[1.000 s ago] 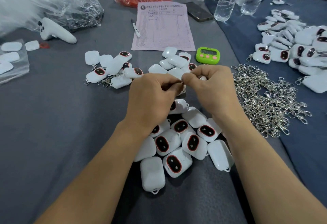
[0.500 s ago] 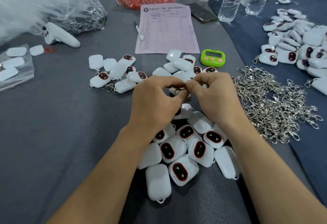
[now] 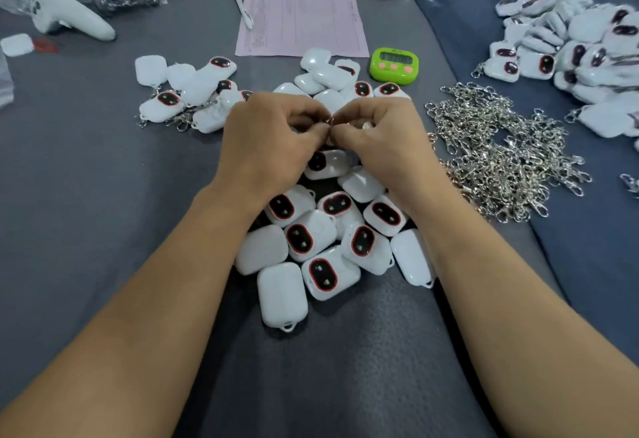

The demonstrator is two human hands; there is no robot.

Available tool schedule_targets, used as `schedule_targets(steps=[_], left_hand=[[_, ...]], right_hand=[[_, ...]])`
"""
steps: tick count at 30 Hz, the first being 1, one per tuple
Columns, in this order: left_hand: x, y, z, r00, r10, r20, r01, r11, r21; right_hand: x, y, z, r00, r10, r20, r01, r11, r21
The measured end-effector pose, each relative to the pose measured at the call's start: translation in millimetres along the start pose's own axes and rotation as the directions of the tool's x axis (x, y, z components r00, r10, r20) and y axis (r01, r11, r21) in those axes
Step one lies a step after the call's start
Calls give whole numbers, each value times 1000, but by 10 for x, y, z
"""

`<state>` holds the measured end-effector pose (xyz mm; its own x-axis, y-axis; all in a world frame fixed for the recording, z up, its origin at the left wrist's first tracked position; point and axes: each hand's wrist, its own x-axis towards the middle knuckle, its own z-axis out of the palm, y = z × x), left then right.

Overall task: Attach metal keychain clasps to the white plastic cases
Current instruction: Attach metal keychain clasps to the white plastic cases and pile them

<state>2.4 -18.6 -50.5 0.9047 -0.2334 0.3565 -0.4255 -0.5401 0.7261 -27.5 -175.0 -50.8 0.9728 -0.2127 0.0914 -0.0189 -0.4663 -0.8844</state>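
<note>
My left hand (image 3: 273, 144) and my right hand (image 3: 383, 142) meet fingertip to fingertip above a pile of white plastic cases (image 3: 321, 240) with dark red-ringed ovals. Between the fingertips a small metal clasp (image 3: 330, 122) shows, pinched from both sides. My right hand also curls round something white, mostly hidden. A white case (image 3: 326, 163) hangs or lies just under the hands; I cannot tell which. A heap of loose silver clasps (image 3: 501, 157) lies to the right. A group of cases with clasps on them (image 3: 193, 92) lies to the left.
A pink form (image 3: 301, 5) with a pen (image 3: 243, 10) and a green timer (image 3: 394, 65) lie behind the hands. More white cases (image 3: 581, 47) are heaped far right on blue cloth. A white controller (image 3: 65, 12), plastic bags, a phone and water bottles stand at the back.
The view has tilted down, so the whole scene sits higher in frame. Both hands stay joined at the fingertips, working the clasp; the pinch has shifted slightly.
</note>
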Motion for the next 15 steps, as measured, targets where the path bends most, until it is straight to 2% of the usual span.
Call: schedule_targets(steps=[3,8,12,15], left_hand=[[-23,46,-9,1000,21,12,-20,1000,-23],[-35,59,-2,996,66,-57,-67,998,-16],[-20,49,38,1000,-6,-23,4,993,-114],[-16,43,42,999,-38,18,41,983,-181]], right_hand=[[-18,-6,3,1000,-9,5,9,1000,14],[-43,-2,-7,999,-33,-40,33,999,6],[-36,18,-27,990,-38,-137,38,999,-7],[-52,18,-43,989,-55,-136,53,998,-21]])
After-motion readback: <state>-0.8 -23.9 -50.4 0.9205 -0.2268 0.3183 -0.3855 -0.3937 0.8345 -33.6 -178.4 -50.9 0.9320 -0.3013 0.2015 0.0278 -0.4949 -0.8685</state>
